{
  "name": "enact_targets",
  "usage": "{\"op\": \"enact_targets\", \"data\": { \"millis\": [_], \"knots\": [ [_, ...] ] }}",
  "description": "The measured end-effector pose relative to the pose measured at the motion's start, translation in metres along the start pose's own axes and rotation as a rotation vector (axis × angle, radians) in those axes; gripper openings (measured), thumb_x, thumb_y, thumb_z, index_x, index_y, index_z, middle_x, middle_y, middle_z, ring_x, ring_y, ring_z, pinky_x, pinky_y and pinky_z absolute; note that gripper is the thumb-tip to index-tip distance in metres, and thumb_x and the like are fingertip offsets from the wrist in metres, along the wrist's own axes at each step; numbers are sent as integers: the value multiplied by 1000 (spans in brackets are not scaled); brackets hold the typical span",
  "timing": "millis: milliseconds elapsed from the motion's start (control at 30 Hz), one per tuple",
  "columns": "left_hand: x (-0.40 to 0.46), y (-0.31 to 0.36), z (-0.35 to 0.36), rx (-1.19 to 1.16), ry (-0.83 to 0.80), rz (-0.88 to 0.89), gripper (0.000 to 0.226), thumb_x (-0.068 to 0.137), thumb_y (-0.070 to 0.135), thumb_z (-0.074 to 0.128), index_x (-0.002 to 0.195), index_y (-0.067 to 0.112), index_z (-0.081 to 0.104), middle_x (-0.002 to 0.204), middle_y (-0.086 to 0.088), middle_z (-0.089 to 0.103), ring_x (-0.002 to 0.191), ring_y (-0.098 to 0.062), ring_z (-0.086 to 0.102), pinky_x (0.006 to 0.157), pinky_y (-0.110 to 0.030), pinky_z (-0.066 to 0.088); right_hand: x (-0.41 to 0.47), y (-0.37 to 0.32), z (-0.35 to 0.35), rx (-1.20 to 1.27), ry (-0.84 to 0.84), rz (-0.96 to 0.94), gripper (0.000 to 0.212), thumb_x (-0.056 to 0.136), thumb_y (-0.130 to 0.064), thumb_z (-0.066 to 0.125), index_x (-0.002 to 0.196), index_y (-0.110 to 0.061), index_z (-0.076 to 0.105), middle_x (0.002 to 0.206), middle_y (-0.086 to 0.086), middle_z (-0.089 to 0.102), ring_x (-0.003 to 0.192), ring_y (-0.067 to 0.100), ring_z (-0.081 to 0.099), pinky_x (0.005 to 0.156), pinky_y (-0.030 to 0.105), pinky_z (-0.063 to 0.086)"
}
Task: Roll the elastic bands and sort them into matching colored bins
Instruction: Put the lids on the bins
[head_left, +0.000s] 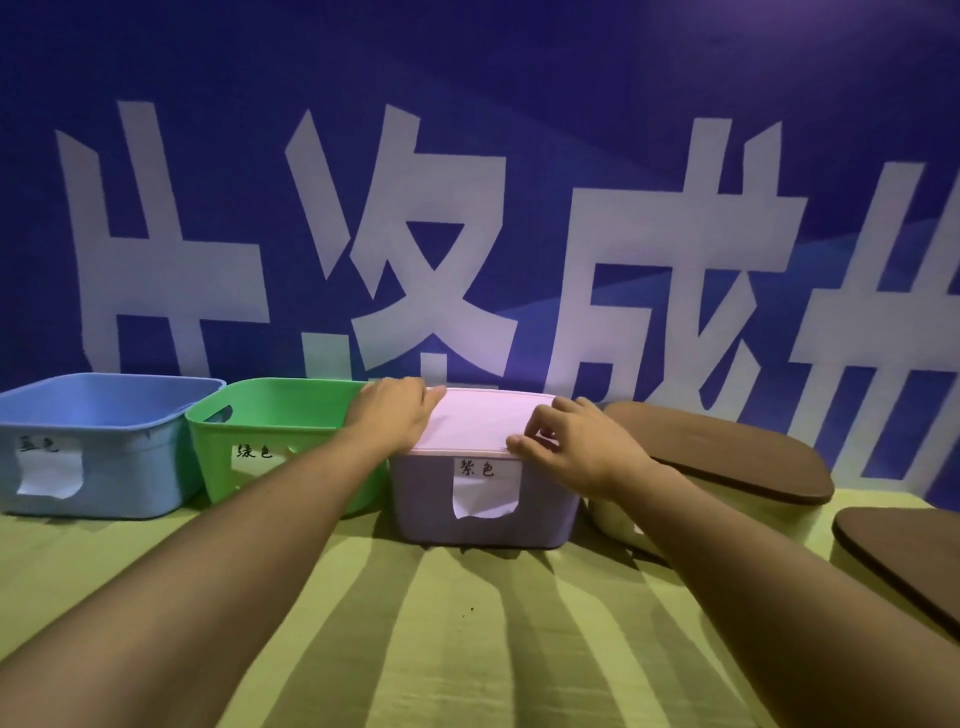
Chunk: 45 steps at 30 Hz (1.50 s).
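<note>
Both hands are on the purple bin (483, 499), which stands on the green-striped cloth (415, 623) straight ahead of the person. A pale pink lid (488, 421) sits on top of this bin.

Left hand (395, 415): lies on the lid's left edge, fingers curled over the far left corner, palm down; whether it grips the rim or only rests there cannot be told. Right hand (566, 447): at the lid's right front corner, fingers bent, fingertips (519, 444) on the front edge of the lid; it appears to pinch the lid's rim, thumb hidden.

Left of the left hand stands the green bin (270, 441), touching or just beside the purple one; the left forearm crosses in front of it. Further left is the blue bin (98, 447), its rim just beside the green bin's rim. Both are without lids. Each of the three bins carries a white paper label with handwritten characters on its front wall.

Right of the right hand, a cream-coloured container with a brown lid (727, 452) lies tilted, near the purple bin. Further right and nearer the person, a second brown lid (904, 556) is partly cut off by the frame edge.

No elastic bands are visible; the insides of the bins cannot be seen from here.

Behind the bins hangs a blue banner (467, 156) with large white characters.
</note>
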<state>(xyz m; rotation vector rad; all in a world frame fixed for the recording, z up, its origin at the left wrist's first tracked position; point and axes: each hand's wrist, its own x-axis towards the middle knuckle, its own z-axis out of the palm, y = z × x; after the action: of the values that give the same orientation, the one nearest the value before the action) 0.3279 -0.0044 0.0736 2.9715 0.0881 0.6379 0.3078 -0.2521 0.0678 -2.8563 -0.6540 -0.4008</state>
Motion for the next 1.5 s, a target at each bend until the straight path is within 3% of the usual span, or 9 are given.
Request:
{"op": "enact_targets", "data": {
  "millis": [100,233,367,500,667,933,1033,1167,1500],
  "knots": [
    [6,0,10,-52,-50,59,44,104,53,46,133,22,59,136,-5,54,128,-25,45,110,-45,39,7,1,4,29,2,16,50,93,-75,44,115,-33,58,122,-5,53,114,13,43,99,37,48],
    [11,-7,15,-146,-282,67,66,107,56,31,161,19,25,170,-8,17,156,-28,15,126,-47,16,14,7,12,111,-40,37,40,94,-73,46,112,-38,52,132,-5,50,122,18,45,105,40,45],
    [18,-11,19,-78,-401,80,73,106,61,21,164,17,11,172,-10,-1,159,-24,-1,128,-41,2,41,2,10,171,-126,165,55,101,-67,36,136,-28,55,152,4,47,134,29,48,112,49,41],
    [22,-12,22,11,-417,90,72,105,63,14,165,22,8,172,-8,-4,159,-24,-3,127,-45,-3,69,2,16,40,-175,300,74,101,-71,25,154,-21,40,160,8,40,142,33,43,119,53,35],
    [23,-10,21,54,-416,111,70,106,61,13,164,21,11,172,-8,2,159,-24,0,127,-48,-4,73,4,22,-36,-239,294,88,95,-80,24,162,-23,24,171,7,19,156,34,20,125,56,13],
    [28,-8,11,46,-311,114,65,104,61,34,154,20,44,159,-8,44,142,-31,44,116,-44,37,74,4,15,-14,-254,287,87,95,-79,32,160,-21,31,165,9,33,147,37,38,119,51,33],
    [38,-10,8,29,-234,35,57,104,57,37,133,18,65,136,-11,64,117,-31,60,102,-43,48,74,7,16,-17,-210,286,86,93,-81,33,156,-22,37,158,9,44,139,36,48,113,50,42],
    [46,-12,8,41,-151,-14,55,104,56,38,112,14,72,112,-11,70,97,-27,62,90,-41,52,73,7,19,-14,-194,292,88,92,-82,31,157,-22,36,159,10,42,141,37,45,116,52,40],
    [35,-7,23,44,-117,6,70,102,68,24,141,20,58,141,-11,62,125,-34,58,105,-49,47,77,9,24,-36,-206,297,93,91,-84,28,159,-20,32,165,8,33,149,37,35,121,54,30]
  ]
}}
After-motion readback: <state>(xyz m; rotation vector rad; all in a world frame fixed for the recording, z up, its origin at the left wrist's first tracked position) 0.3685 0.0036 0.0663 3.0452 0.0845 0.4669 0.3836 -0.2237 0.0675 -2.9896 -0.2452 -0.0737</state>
